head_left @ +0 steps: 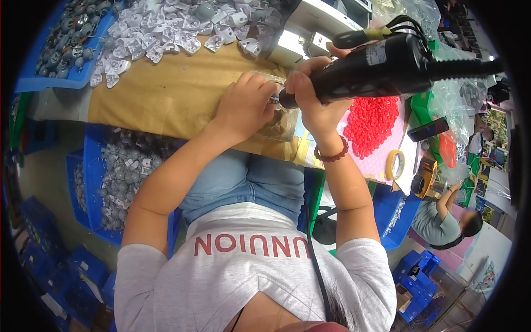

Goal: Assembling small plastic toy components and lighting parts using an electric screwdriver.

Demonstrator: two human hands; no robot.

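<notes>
A seated person in a white shirt and blue jeans bends over a workbench covered with tan cardboard (pixel 166 94), blue plastic bins (pixel 105 182) of small grey parts standing on the floor beside the knees. The left hand (pixel 243 108) lies on the cardboard with fingers curled together, pressing down a small clear part (pixel 276 124) that is mostly hidden beneath the hands. The right hand (pixel 312 97), a dark red bead bracelet (pixel 332 154) on its wrist, is wrapped tightly around a black electric screwdriver (pixel 381 69), whose long axis runs nearly level, its tip pointing left at the clear part and its cabled rear end toward the right; the bit itself cannot be made out. To the right lie a pile of red caps (pixel 373 124) on a pink mat and a roll of yellow tape (pixel 395 164). Farther back, white plastic pieces (pixel 171 27) are heaped across the bench beside a blue tray (pixel 50 80) of grey parts. Another person (pixel 448 218) sits at right, partly cut off.
</notes>
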